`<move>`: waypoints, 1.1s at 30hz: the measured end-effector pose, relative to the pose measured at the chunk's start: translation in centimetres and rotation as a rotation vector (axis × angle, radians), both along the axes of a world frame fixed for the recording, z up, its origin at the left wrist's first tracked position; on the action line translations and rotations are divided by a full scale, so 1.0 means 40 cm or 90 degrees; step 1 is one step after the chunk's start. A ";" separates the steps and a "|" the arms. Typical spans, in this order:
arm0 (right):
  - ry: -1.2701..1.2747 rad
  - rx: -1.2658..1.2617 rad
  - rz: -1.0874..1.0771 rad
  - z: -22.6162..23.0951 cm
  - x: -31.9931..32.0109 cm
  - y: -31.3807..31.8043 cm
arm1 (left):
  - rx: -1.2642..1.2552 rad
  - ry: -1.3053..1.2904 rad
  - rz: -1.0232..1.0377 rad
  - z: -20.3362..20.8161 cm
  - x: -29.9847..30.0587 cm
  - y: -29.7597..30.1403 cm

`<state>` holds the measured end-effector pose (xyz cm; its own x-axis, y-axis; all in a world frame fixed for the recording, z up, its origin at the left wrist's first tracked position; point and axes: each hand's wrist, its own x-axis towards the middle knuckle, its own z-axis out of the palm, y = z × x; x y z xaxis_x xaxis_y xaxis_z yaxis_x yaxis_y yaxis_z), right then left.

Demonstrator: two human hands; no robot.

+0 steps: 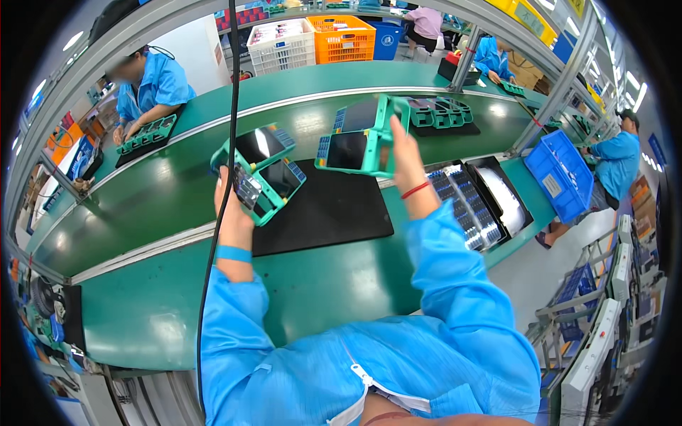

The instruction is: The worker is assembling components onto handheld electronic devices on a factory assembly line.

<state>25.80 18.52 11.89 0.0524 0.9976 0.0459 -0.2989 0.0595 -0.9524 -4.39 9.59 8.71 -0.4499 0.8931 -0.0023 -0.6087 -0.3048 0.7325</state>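
Observation:
My left hand (229, 202), with a blue band at the wrist, is closed round the near left side of a green plastic holder (267, 193). Dark, shiny display panels with blue and yellow edge strips sit in that holder, which is tilted above the black mat (334, 209). My right hand (406, 153), a red cord at its wrist, grips the right side of a second green holder (374, 148). This one also carries dark panels and is raised over the belt's near edge. Some fingers of both hands are hidden behind the holders.
Another green holder (442, 113) lies on a dark pad on the green belt (153, 195). Right of the mat are a tray of small parts (462, 202) and a blue crate (561, 174). A black cable (232, 92) hangs in front. Co-workers (160, 82) sit across the line.

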 end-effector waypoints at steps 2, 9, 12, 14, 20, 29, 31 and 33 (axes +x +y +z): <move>0.175 0.023 -0.048 -0.098 -0.081 -0.026 | 0.018 -0.075 0.149 -0.077 0.037 0.024; 0.445 -0.081 0.027 -0.254 -0.142 -0.196 | -0.045 -0.210 0.061 -0.166 0.075 -0.087; 0.105 -0.184 0.149 -0.281 -0.030 -0.258 | -0.127 -0.120 -0.104 -0.169 0.079 -0.190; -0.158 -0.173 0.194 -0.215 0.028 -0.307 | -0.149 0.060 -0.088 -0.129 0.066 -0.280; -0.702 0.331 -0.002 -0.178 0.096 -0.272 | -0.085 0.301 -0.023 -0.126 -0.133 -0.201; -0.793 0.361 0.068 -0.204 0.038 -0.237 | -0.102 0.242 -0.214 -0.187 -0.076 -0.152; -0.810 0.371 0.048 -0.212 0.044 -0.219 | -0.113 0.345 -0.228 -0.170 -0.016 -0.194; -0.820 0.381 0.044 -0.220 0.053 -0.203 | -0.127 0.445 -0.137 -0.180 0.045 -0.213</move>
<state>27.92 10.39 3.10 -0.3964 0.8095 0.4331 0.7248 0.5655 -0.3935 -2.57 1.06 1.52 -0.2219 0.9738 0.0490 -0.0143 -0.0535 0.9985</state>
